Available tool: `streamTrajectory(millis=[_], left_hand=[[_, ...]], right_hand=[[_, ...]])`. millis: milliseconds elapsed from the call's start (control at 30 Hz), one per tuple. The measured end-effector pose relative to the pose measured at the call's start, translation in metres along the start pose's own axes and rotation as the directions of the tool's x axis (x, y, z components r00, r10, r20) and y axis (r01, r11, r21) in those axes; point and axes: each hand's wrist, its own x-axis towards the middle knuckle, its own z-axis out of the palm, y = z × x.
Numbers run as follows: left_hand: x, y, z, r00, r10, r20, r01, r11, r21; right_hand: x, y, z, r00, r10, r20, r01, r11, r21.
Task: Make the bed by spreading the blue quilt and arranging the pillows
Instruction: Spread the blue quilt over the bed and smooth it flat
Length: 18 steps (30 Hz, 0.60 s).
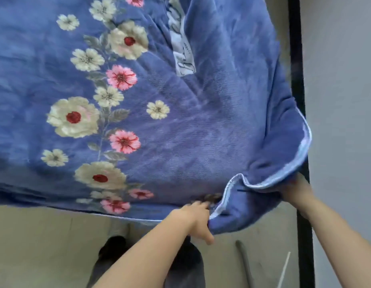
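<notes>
Blue quilt (201, 121) lay spread over bed, floral band at left. L hand (198, 217) pinched near edge; R hand (295, 190) gripped near-right corner fold, corner lifted w/ trim showing.

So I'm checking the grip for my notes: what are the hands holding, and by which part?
Both hold the blue quilt at its near right corner: left hand on the bottom hem, right hand on the light-trimmed side edge.
</notes>
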Motion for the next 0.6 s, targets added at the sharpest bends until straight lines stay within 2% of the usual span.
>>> streamTrajectory(millis=[33, 67, 133, 200, 300, 367, 433, 500, 533, 600], left_hand=[[0.006, -0.001, 0.006, 0.999, -0.035, -0.032, 0.036, 0.999, 0.02], [0.009, -0.002, 0.01, 0.996, -0.066, -0.055, 0.065, 0.997, -0.03], [0.012, -0.008, 0.012, 0.983, -0.128, -0.131, 0.095, 0.969, -0.229], [0.013, -0.015, 0.009, 0.938, -0.247, -0.242, 0.136, 0.907, -0.399], [0.012, -0.017, 0.001, 0.875, -0.383, -0.296, 0.153, 0.799, -0.581], [0.013, -0.013, -0.003, 0.838, -0.478, -0.264, 0.102, 0.611, -0.785], [0.017, -0.007, -0.002, 0.788, -0.599, -0.144, 0.053, 0.299, -0.953], [0.018, -0.009, 0.002, 0.762, -0.647, -0.001, 0.001, 0.002, -1.0], [0.02, -0.012, 0.006, 0.764, -0.644, 0.046, -0.033, -0.111, -0.993], [0.022, -0.02, 0.012, 0.783, -0.619, 0.061, -0.133, -0.262, -0.956]], right_hand=[[0.004, 0.025, -0.003, 0.992, 0.124, 0.017, -0.125, 0.983, 0.135], [0.005, 0.051, -0.009, 0.972, 0.23, 0.05, -0.235, 0.944, 0.233], [0.006, 0.085, -0.024, 0.927, 0.371, 0.064, -0.368, 0.86, 0.353], [0.013, 0.097, -0.041, 0.897, 0.442, -0.028, -0.378, 0.798, 0.47], [0.029, 0.086, -0.045, 0.894, 0.412, -0.178, -0.28, 0.821, 0.497], [0.043, 0.061, -0.025, 0.944, 0.285, -0.168, -0.19, 0.882, 0.431], [0.049, 0.03, 0.004, 0.988, 0.151, -0.029, -0.132, 0.927, 0.352], [0.055, 0.005, 0.034, 0.994, 0.096, 0.058, -0.11, 0.942, 0.317], [0.061, -0.001, 0.048, 0.994, 0.095, 0.057, -0.108, 0.938, 0.33], [0.071, -0.006, 0.07, 0.991, 0.13, -0.015, -0.114, 0.911, 0.396]])
